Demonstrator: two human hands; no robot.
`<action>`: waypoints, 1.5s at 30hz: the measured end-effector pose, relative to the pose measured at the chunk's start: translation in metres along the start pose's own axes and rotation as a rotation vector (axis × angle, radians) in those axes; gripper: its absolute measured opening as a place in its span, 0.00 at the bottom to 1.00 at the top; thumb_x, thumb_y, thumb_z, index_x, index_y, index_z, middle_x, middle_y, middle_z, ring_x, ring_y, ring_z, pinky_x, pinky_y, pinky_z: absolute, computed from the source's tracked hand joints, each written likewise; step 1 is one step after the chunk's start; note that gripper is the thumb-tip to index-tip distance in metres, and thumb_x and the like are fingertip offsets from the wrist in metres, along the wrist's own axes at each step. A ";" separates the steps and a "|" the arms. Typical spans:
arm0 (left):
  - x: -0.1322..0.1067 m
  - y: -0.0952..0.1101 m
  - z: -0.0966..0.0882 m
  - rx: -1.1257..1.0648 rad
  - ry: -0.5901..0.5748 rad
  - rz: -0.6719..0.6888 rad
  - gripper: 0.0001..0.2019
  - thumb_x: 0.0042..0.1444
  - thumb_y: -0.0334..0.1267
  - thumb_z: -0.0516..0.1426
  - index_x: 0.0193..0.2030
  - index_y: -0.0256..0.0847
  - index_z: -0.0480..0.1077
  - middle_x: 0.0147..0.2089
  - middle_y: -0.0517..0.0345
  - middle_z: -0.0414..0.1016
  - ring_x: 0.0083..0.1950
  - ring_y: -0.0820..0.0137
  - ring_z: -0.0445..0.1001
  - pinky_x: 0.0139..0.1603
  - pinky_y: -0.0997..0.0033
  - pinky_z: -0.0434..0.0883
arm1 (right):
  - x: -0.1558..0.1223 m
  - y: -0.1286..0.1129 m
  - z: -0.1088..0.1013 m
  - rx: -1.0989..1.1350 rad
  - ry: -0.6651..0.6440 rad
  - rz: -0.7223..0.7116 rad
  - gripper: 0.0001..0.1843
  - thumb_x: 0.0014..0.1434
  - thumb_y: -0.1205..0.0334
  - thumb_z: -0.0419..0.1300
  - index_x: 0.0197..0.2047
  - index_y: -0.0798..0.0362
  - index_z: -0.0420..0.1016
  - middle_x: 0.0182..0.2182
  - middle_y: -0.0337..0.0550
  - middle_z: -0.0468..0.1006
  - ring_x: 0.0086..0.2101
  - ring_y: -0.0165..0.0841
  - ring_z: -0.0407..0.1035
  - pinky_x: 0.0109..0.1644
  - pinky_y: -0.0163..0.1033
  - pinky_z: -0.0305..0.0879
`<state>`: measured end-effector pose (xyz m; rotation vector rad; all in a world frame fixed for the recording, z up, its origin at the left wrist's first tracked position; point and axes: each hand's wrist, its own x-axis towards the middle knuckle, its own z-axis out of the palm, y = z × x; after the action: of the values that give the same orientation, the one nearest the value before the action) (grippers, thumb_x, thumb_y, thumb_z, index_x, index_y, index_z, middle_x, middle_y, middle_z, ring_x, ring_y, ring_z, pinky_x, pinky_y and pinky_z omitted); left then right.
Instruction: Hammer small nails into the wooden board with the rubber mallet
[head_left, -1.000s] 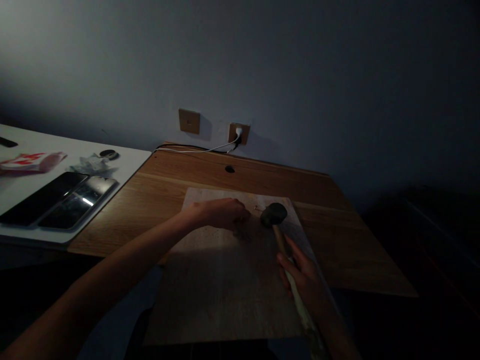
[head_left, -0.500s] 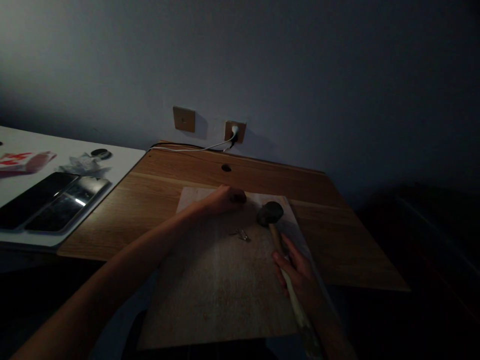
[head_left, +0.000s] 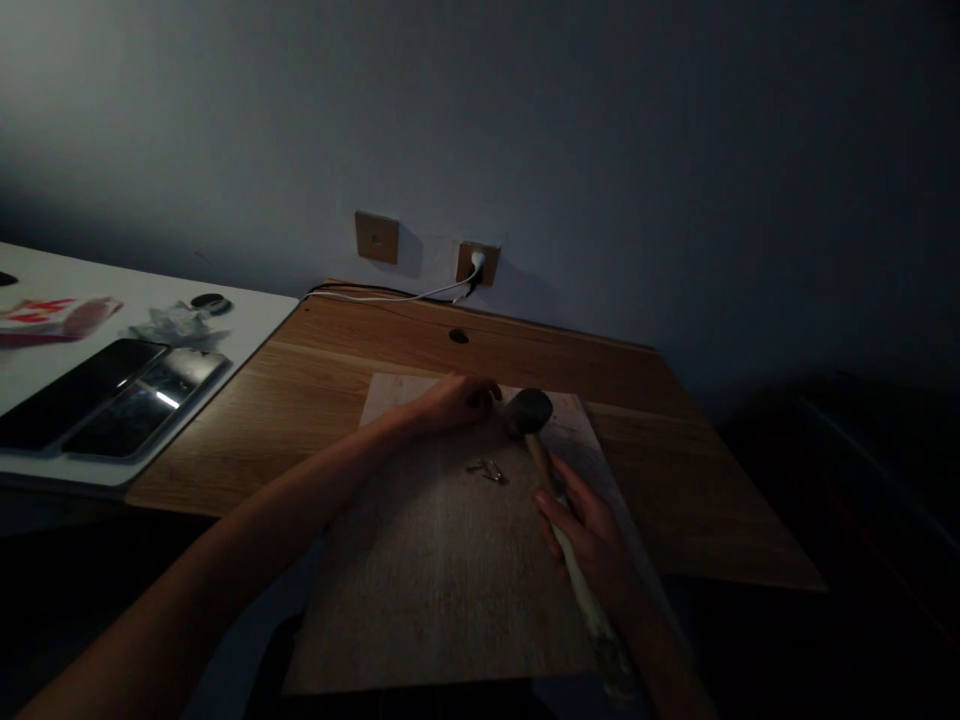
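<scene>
My right hand (head_left: 589, 530) is wrapped round the pale wooden handle of a mallet (head_left: 533, 412). Its dark, rounded head hovers at or just above the far part of a wooden board (head_left: 420, 590), close to my left hand (head_left: 461, 400). My left hand rests near the board's far edge, its fingers curled in together. Whatever they pinch, if anything, is too small and dark to make out. Between the two hands, a few small shiny nails (head_left: 491, 471) lie loose on the board.
The board lies on a wooden desk (head_left: 720, 490) with a cable hole (head_left: 458, 336). A white table (head_left: 259, 318) adjoins on the left, bearing two phone-like dark slabs (head_left: 142, 400), crumpled clear plastic (head_left: 180, 325) and a red-and-white packet (head_left: 60, 318). Cables run to a wall socket (head_left: 489, 264).
The mallet's head has shifted left and slightly away from me, nearer my left hand. The left hand's fingers have changed pose a little. The whole view has turned slightly.
</scene>
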<state>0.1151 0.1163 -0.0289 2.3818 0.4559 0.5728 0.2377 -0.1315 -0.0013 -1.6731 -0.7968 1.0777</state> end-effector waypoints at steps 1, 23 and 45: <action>0.000 0.000 0.000 -0.008 0.004 -0.006 0.17 0.52 0.23 0.60 0.49 0.38 0.76 0.39 0.57 0.82 0.39 0.70 0.79 0.40 0.75 0.71 | 0.003 -0.004 0.004 -0.002 -0.004 -0.017 0.47 0.59 0.45 0.63 0.75 0.54 0.54 0.16 0.28 0.63 0.15 0.27 0.55 0.15 0.30 0.55; -0.003 0.004 -0.003 -0.048 -0.017 -0.032 0.27 0.50 0.21 0.59 0.58 0.38 0.71 0.37 0.58 0.80 0.37 0.70 0.78 0.39 0.73 0.70 | 0.013 -0.017 0.021 -0.047 -0.016 -0.050 0.47 0.57 0.44 0.63 0.74 0.55 0.57 0.18 0.29 0.64 0.16 0.28 0.57 0.15 0.31 0.57; -0.025 0.080 0.002 0.367 -0.369 0.407 0.10 0.58 0.24 0.59 0.35 0.44 0.77 0.36 0.57 0.80 0.36 0.67 0.77 0.39 0.69 0.70 | -0.012 0.014 -0.010 -0.033 0.069 0.072 0.48 0.58 0.45 0.63 0.75 0.54 0.53 0.17 0.28 0.63 0.15 0.28 0.58 0.16 0.31 0.56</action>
<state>0.1094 0.0451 0.0151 2.8774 -0.1038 0.2164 0.2425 -0.1502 -0.0094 -1.7686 -0.7188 1.0551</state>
